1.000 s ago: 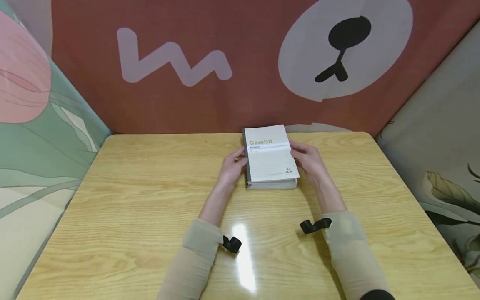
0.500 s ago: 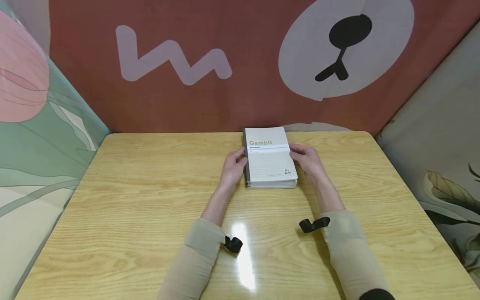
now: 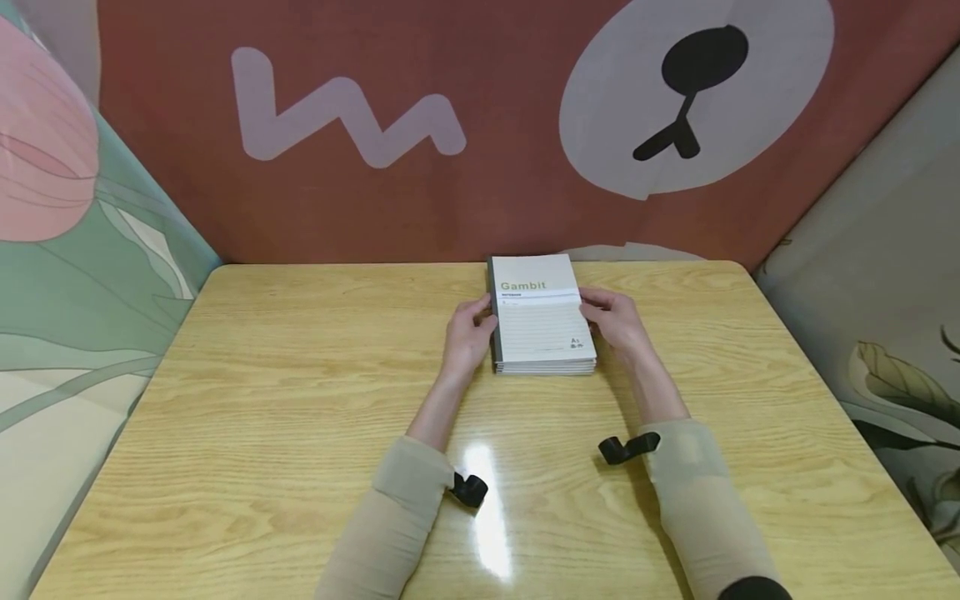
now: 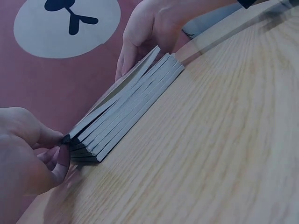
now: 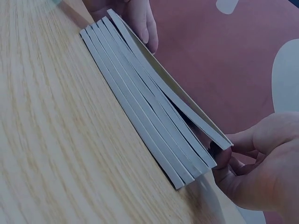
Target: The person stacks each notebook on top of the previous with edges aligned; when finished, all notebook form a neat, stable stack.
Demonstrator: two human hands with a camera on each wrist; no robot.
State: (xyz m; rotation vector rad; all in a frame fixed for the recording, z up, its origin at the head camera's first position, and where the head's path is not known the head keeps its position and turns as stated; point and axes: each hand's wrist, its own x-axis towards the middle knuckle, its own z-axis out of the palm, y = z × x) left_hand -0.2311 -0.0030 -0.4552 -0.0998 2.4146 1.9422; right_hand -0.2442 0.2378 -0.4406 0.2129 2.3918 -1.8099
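A stack of several notebooks (image 3: 543,368) lies near the far edge of the table. The top notebook (image 3: 534,329) has a white cover with "Gambit" on it and a dark spine at the left. At that spine, the thumb and a finger of my left hand (image 3: 467,340) pinch the top notebook's edge. My right hand (image 3: 618,323) holds its opposite long edge, with the fingertips partly hidden. Both wrist views show the top notebook slightly raised along its right side, a narrow gap above the lower notebooks (image 5: 140,112), whose edges line up roughly.
The light wooden table (image 3: 262,433) spreads out on both sides and in front of the stack. A reddish cloth wall (image 3: 345,217) with a printed animal face stands directly behind. Patterned panels (image 3: 862,275) flank the table.
The top notebook's right front side has come down in the head view, and the stack looks more even. Both hands stay at its sides, with the left shifting very slightly right.
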